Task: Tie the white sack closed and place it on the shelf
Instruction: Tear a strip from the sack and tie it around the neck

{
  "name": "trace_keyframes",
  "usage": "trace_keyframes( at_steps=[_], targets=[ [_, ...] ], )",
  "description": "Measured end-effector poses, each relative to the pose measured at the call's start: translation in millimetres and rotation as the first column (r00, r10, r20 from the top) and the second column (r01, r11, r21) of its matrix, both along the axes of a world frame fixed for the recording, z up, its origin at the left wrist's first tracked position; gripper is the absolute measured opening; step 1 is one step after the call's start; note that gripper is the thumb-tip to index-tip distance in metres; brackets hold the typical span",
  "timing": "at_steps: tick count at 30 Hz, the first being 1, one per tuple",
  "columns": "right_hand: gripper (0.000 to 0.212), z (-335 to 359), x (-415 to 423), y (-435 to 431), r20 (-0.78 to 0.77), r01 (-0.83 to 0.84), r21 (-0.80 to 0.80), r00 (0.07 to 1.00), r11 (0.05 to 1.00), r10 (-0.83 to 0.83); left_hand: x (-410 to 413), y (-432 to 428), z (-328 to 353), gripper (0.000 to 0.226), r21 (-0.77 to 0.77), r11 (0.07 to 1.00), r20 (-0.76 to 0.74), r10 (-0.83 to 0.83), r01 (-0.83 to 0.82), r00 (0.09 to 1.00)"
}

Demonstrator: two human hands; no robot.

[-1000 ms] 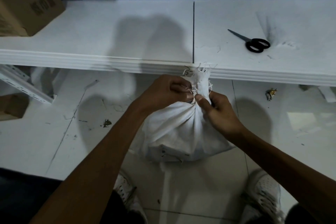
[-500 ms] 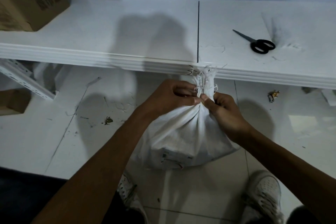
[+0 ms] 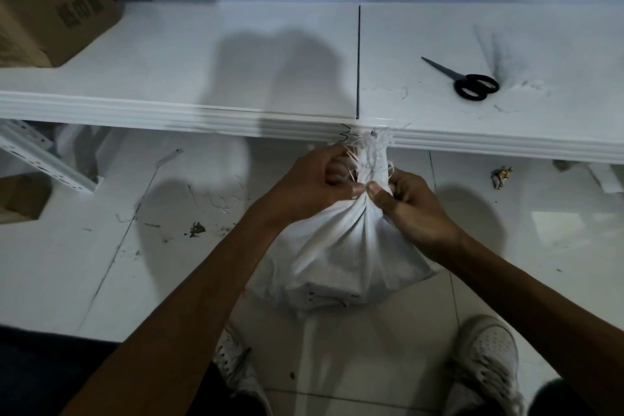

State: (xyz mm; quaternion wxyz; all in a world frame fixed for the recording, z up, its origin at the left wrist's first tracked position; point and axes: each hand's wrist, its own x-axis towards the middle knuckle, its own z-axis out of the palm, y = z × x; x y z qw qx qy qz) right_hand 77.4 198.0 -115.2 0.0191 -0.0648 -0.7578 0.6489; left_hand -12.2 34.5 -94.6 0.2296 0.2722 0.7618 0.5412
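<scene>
The white sack (image 3: 341, 253) stands on the tiled floor between my feet, its top bunched into a narrow neck with frayed threads sticking up. My left hand (image 3: 314, 186) grips the neck from the left, thumb pressed against the gather. From the right, my right hand (image 3: 408, 203) pinches the same neck, thumb tip touching the cloth. Whether a string is around the neck is hidden by my fingers. The white shelf (image 3: 236, 57) runs across just beyond the sack, its front edge right above the frayed top.
Black scissors (image 3: 466, 81) lie on the shelf's right half. A cardboard box (image 3: 47, 7) sits at the shelf's far left. A metal bracket (image 3: 44, 159) and another box (image 3: 20, 196) are under the shelf at left. Scraps of litter (image 3: 502, 176) dot the floor.
Both hands have stayed closed on the sack's neck, shifting slightly as they work the gather. The sack has barely moved; the view has drifted a little.
</scene>
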Motion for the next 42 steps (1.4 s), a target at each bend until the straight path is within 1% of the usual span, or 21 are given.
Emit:
trace_keyframes(
  at_steps=[1, 2, 3, 4, 6, 8, 11, 12, 13, 15, 16, 18, 20, 22, 23, 26, 29, 31, 34, 38, 42],
  targets=[
    [0.021, -2.8, -0.3, -0.5, 0.010, 0.009, -0.024, 1.000, 1.000, -0.008, 0.0, -1.7, -0.7, 0.023, 0.005, 0.999, 0.050, -0.043, 0.043, 0.998],
    [0.032, -6.9, -1.3, 0.5, 0.023, 0.018, -0.051, 1.000, 0.999, -0.016, 0.5, -4.4, 1.4, 0.024, 0.018, 0.998, 0.119, -0.061, 0.059, 0.991],
    [0.039, -8.7, -1.1, 0.2, 0.034, 0.013, -0.065, 0.999, 0.998, -0.011, 0.0, -8.9, 1.8, 0.023, 0.013, 0.997, 0.158, -0.082, 0.081, 0.984],
    [0.041, -10.1, -0.8, 0.0, 0.042, 0.007, -0.063, 0.999, 0.998, -0.005, -0.8, -12.9, 2.9, 0.021, -0.019, 0.994, 0.179, -0.100, 0.105, 0.979],
    [0.039, -12.8, -1.0, -1.2, 0.042, -0.004, -0.048, 0.999, 0.999, 0.006, -4.2, -17.5, 5.5, 0.016, -0.106, 0.987, 0.115, -0.107, 0.119, 0.988],
    [0.031, -12.9, -0.8, -2.6, 0.041, 0.006, -0.041, 0.999, 0.999, -0.005, -9.2, -18.7, 6.1, 0.015, -0.152, 0.988, 0.075, -0.024, 0.036, 0.997],
    [0.020, -8.8, -0.8, -2.1, 0.010, 0.016, 0.033, 1.000, 0.999, -0.016, -14.2, -21.6, 5.6, 0.015, -0.201, 0.977, -0.076, 0.062, -0.076, 0.995],
    [0.019, -8.5, -1.3, -0.5, 0.009, 0.024, 0.050, 1.000, 0.998, -0.025, -13.4, -22.2, 5.3, 0.016, -0.186, 0.977, -0.111, 0.089, -0.109, 0.990],
    [0.019, -8.8, -0.8, 1.7, 0.005, 0.030, 0.063, 1.000, 0.998, -0.031, -11.6, -22.6, 5.9, 0.021, -0.146, 0.979, -0.114, 0.129, -0.145, 0.985],
    [0.020, -10.0, 0.0, 5.3, 0.009, 0.029, 0.057, 1.000, 0.998, -0.030, -6.5, -21.6, 8.6, 0.038, -0.037, 0.978, -0.058, 0.202, -0.205, 0.978],
    [0.019, -10.8, 0.1, 7.0, 0.016, 0.028, 0.050, 0.999, 0.998, -0.029, -4.1, -20.9, 9.2, 0.043, 0.010, 0.977, -0.041, 0.213, -0.212, 0.976],
    [0.019, -9.6, 0.9, 7.8, 0.024, 0.045, 0.026, 0.999, 0.999, -0.045, 0.6, -19.7, 9.9, 0.037, 0.050, 0.984, -0.073, 0.176, -0.172, 0.982],
    [0.024, -7.5, 1.7, 7.6, 0.027, 0.061, -0.020, 0.998, 0.998, -0.061, 5.8, -18.6, 10.7, 0.025, 0.047, 0.996, -0.088, 0.080, -0.076, 0.993],
    [0.020, -9.2, 1.6, 9.7, 0.044, 0.047, -0.052, 0.998, 0.998, -0.045, 10.9, -16.1, 10.6, 0.022, 0.041, 0.999, -0.076, -0.006, 0.009, 0.997],
    [0.021, -8.8, 1.7, 9.6, 0.053, 0.031, -0.063, 0.998, 0.998, -0.027, 12.5, -14.2, 9.8, 0.021, 0.026, 0.999, -0.114, -0.030, 0.034, 0.993],
    [0.031, -11.0, 1.7, 6.2, 0.066, -0.010, -0.082, 0.998, 0.997, 0.016, 14.6, -7.2, 5.1, 0.012, 0.026, 0.999, -0.293, -0.025, 0.034, 0.956],
    [0.041, -8.9, 2.2, -0.8, 0.061, -0.057, -0.110, 0.996, 0.992, 0.064, 13.2, -2.1, -0.2, 0.008, 0.030, 0.999, -0.384, 0.024, -0.014, 0.923],
    [0.037, -10.3, 3.5, 0.5, 0.072, -0.098, -0.104, 0.992, 0.990, 0.106, 8.1, -4.1, -1.4, 0.010, -0.014, 1.000, -0.434, 0.015, -0.023, 0.901],
    [0.019, -9.7, 5.4, 0.3, 0.111, -0.156, -0.111, 0.980, 0.982, 0.168, -0.5, -12.5, 0.8, 0.012, -0.106, 0.993, -0.418, -0.085, 0.044, 0.904],
    [0.023, -11.7, 4.6, -2.4, 0.130, -0.161, -0.147, 0.975, 0.976, 0.181, -4.3, -17.2, 6.8, 0.010, -0.213, 0.973, -0.463, -0.182, 0.090, 0.868],
    [0.029, -17.1, 2.6, -4.1, 0.119, -0.140, -0.142, 0.980, 0.980, 0.157, 0.3, -17.1, 8.1, 0.011, -0.214, 0.963, -0.358, -0.234, 0.164, 0.904]
  ],
)
